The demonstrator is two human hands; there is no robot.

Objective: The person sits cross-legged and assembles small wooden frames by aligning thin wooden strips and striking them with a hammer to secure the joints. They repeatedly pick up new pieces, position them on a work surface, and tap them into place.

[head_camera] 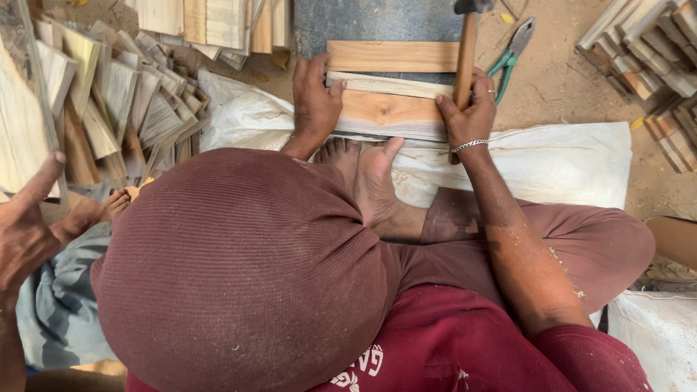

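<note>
Pressing a board at twelve o'clock, the left hand lies spread; the right hand wraps a hammer. I think a slip could hit fingers.

Seated person, maroon knit cap and red shirt, bare feet on a white woven sack spread over the sandy floor. Left hand presses flat on the near pale wooden plank, at its left end. Right hand grips a wooden-handled hammer upright at the plank's right end; silver bracelet on the wrist. Second wooden plank lies just beyond. Green-handled pliers on the floor, right of the hammer. Heap of thin wood offcuts at the far left.
</note>
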